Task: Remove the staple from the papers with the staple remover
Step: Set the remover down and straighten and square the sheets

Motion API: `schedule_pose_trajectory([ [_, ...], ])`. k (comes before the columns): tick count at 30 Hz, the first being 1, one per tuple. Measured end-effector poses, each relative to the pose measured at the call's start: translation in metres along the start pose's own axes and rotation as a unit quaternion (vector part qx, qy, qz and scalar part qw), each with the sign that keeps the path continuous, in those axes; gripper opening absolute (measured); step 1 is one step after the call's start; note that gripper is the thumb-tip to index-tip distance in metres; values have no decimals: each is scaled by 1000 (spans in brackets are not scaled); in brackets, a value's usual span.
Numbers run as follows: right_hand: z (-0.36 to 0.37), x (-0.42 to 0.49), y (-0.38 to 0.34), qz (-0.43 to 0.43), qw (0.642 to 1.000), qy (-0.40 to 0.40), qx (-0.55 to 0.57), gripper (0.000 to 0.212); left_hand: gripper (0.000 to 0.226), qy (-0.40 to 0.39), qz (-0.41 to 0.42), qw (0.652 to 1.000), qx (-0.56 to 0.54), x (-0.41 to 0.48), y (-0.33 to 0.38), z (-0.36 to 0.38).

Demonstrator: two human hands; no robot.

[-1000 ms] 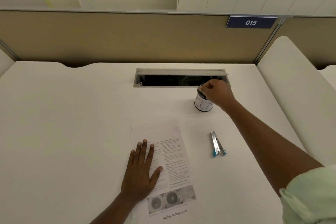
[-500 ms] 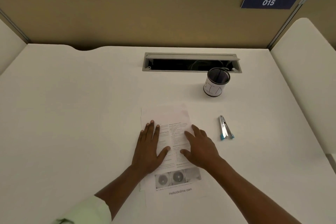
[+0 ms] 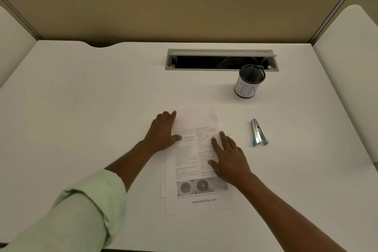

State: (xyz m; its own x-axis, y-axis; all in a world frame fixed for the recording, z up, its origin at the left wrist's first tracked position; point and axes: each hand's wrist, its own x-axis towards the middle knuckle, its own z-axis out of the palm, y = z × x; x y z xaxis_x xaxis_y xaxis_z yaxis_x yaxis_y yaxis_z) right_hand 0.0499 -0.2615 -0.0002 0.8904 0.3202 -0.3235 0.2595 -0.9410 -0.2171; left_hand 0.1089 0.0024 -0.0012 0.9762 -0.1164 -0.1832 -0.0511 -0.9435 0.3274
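Head cam: both hands lie flat on the papers [image 3: 194, 161] in the middle of the desk [image 3: 81, 108]. The left hand [image 3: 163, 133] presses the upper left edge with straight fingers, and the right hand [image 3: 230, 159] rests on the right side, fingers also straight. The staple remover [image 3: 258, 133] lies untouched just right of the papers. A mesh pen cup [image 3: 248, 82] stands behind it.

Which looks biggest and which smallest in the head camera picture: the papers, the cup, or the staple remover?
1. papers, by far.
2. cup, though it is farther from the camera.
3. staple remover, slim, nearly as long as the cup looks tall.
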Motion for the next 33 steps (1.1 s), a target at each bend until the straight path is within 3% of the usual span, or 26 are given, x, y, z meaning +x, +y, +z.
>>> schedule_pose_trajectory([
  [3,0,0,0,2,1000,0,5,82,83,28,-71,995,-68,3,8,-7],
  [6,1,0,1,6,1000,6,14,84,45,55,-161,966,-193,8,12,-18],
  [8,1,0,2,10,999,11,32,90,24,49,-172,958,-225,11,13,-26],
  [11,1,-1,5,10,998,27,54,99,14,54,-166,934,-313,16,14,-41],
  [17,3,-1,10,-2,999,29,38,96,14,113,-189,918,-330,37,12,-50],
  [20,7,-3,9,-1,999,26,20,94,22,116,-186,940,-261,44,8,-40],
  [23,9,-2,9,1,1000,25,17,95,53,80,-141,973,-167,41,2,-28],
  [27,10,-1,8,-1,1000,27,8,94,90,8,-103,988,-119,31,-3,-12],
  [33,10,-2,6,3,1000,15,-2,94,80,19,-74,982,-174,23,-3,-17],
])
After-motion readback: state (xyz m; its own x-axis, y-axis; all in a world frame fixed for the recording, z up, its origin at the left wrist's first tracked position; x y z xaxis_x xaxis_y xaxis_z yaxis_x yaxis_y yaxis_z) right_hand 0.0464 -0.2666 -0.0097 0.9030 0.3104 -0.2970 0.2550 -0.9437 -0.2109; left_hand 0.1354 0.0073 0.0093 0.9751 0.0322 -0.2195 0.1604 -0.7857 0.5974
